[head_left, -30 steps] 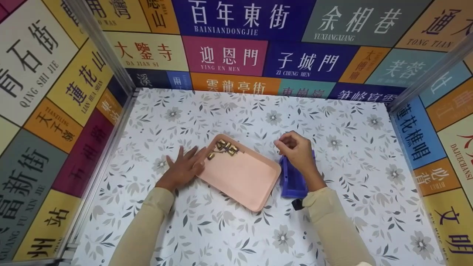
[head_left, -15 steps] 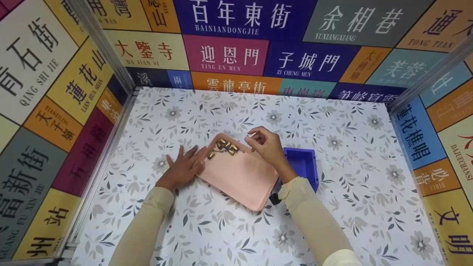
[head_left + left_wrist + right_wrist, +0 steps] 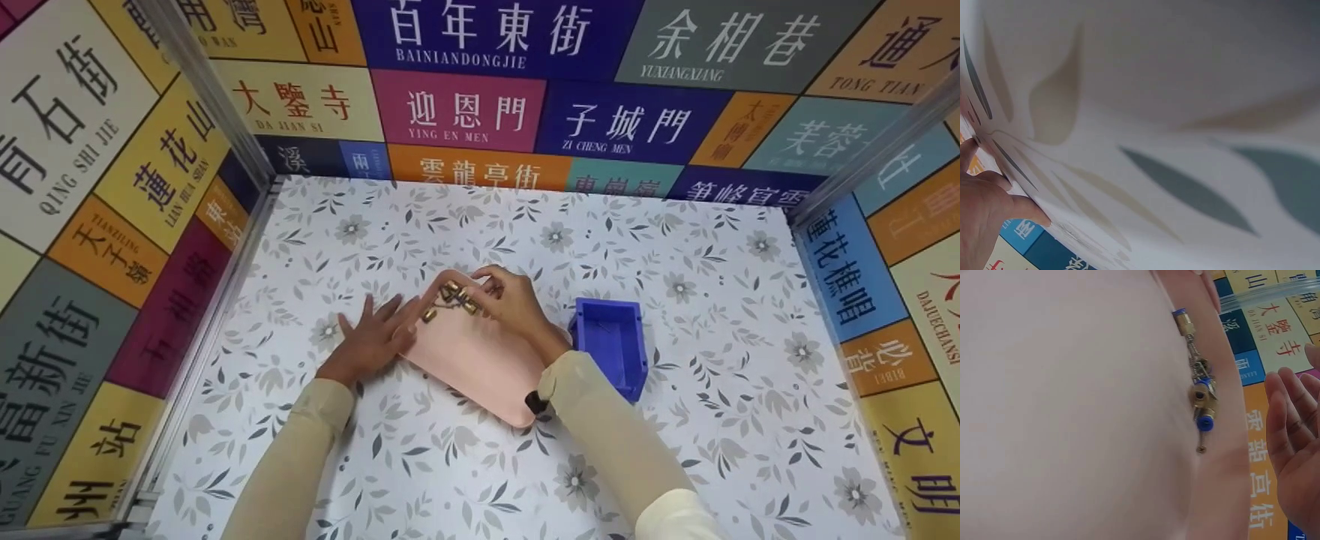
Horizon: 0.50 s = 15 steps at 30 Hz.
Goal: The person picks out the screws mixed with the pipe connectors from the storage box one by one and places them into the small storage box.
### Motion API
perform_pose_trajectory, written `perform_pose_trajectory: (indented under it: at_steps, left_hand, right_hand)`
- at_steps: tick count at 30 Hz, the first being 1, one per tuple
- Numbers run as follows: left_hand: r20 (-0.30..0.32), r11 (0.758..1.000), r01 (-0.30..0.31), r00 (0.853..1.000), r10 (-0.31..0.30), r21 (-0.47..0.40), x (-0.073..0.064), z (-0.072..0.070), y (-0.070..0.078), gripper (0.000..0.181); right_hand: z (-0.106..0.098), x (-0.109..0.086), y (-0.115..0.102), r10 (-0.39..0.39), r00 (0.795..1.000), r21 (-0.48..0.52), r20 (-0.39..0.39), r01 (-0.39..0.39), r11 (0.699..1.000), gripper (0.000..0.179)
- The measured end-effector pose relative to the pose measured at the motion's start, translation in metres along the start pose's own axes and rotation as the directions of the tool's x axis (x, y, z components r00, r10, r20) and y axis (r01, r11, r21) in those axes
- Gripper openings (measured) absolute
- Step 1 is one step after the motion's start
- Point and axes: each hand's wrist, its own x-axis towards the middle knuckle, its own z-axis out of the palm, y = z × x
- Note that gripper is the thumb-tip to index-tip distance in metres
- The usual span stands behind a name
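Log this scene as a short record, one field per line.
Tray: pink, on floral cloth
Contents: brass fittings with blue rings and screws, clustered in the far corner
Bin: blue, right of the tray
Left hand: fingers spread, at the tray's left edge
Right hand: over the tray, fingertips near the fittings

Two hands: one left hand (image 3: pixel 367 343), one right hand (image 3: pixel 514 304). One tray (image 3: pixel 472 360), at the left fingertips and below the right fingers. Near the right fingertips, at least three brass fittings (image 3: pixel 1186 324) and at least two screws (image 3: pixel 1201 449), overlapping too much for exact numbers. One blue box (image 3: pixel 611 345), right of the right fingers.
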Motion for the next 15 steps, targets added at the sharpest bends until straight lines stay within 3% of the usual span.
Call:
perform_pose_trajectory:
  at_steps: [15]
  left_hand:
    - [-0.011, 1.0, 0.001, 1.0, -0.001, 0.006, 0.001, -0.001, 0.001, 0.059]
  right_hand:
    - [0.023, 0.001, 0.016, 0.046, 0.998, -0.089, 0.04, -0.042, 0.995, 0.036]
